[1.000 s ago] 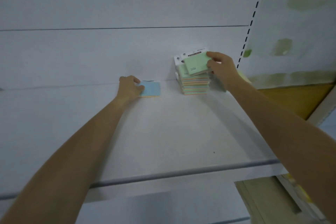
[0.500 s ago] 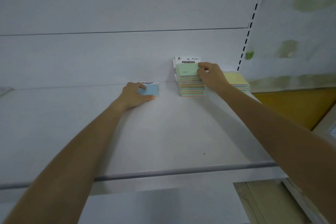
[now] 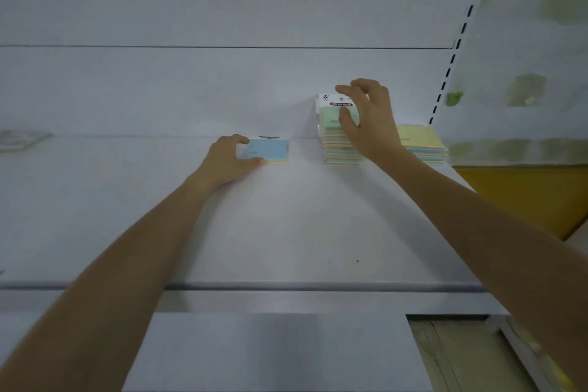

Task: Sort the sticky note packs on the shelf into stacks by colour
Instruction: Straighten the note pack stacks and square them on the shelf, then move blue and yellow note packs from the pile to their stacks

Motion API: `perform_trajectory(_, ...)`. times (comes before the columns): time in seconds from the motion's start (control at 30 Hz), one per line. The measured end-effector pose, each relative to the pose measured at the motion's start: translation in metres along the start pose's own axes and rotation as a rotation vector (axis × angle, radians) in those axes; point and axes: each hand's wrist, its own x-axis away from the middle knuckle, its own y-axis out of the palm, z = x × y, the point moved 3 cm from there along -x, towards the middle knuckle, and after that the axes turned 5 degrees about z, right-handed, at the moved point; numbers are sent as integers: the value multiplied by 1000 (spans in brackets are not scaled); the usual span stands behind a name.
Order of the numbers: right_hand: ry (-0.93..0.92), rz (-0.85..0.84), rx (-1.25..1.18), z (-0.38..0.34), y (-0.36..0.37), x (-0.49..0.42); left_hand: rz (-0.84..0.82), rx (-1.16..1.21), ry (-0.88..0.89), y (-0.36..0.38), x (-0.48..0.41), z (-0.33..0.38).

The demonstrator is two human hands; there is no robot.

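A: Where's the blue pack point(image 3: 269, 149)?
B: Flat on the shelf point(image 3: 286, 226), its left end caught between the curled thumb and forefinger of the left hand point(image 3: 234, 157).
A: And the right hand point(image 3: 369, 119)?
B: Its fingers are spread and loosely bent over the green-topped stack point(image 3: 335, 146), with the thumb on the top face. I can't tell whether it pinches anything.
A: Risk?
B: That stack is tall and a little ragged. A wrist nudge could spill it, perhaps onto the yellow-topped stack point(image 3: 420, 140) just behind that wrist.
A: Orientation?
B: The top pack's header card point(image 3: 331, 102) points beyond the fingertips, at the back wall point(image 3: 191, 89), and so does the blue one's. I judge both long axes to run front-to-back, though foreshortening blurs it.
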Motion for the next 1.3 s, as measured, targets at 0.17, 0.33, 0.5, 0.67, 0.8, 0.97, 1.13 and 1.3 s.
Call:
perform_trajectory(0.17,-236,-158,8,-59,37,12,45,-98,34,-34,12,-30)
perform_trajectory(0.33,-361,-405,2,-131,93,32,89,-275,68,-90,34,-72)
perform_trajectory(0.5,-355,-482,-26,-213,145,38,106,-446,76,-165,62,-139)
perform_trajectory(0.67,-382,-556,-36,-307,200,41,143,-508,-6,-250,91,-233)
perform_trajectory(0.8,-378,-595,-105,-376,243,44,146,-512,-127,-302,115,-302)
perform_trajectory(0.97,-415,-674,-114,-440,301,39,174,-502,-246,-345,127,-372)
perform_trajectory(1.13,-439,-663,-141,-475,358,10,207,-482,-303,-379,101,-423)
perform_trajectory(1.3,-356,-625,-178,-491,412,-33,201,-491,-249,-397,61,-455)
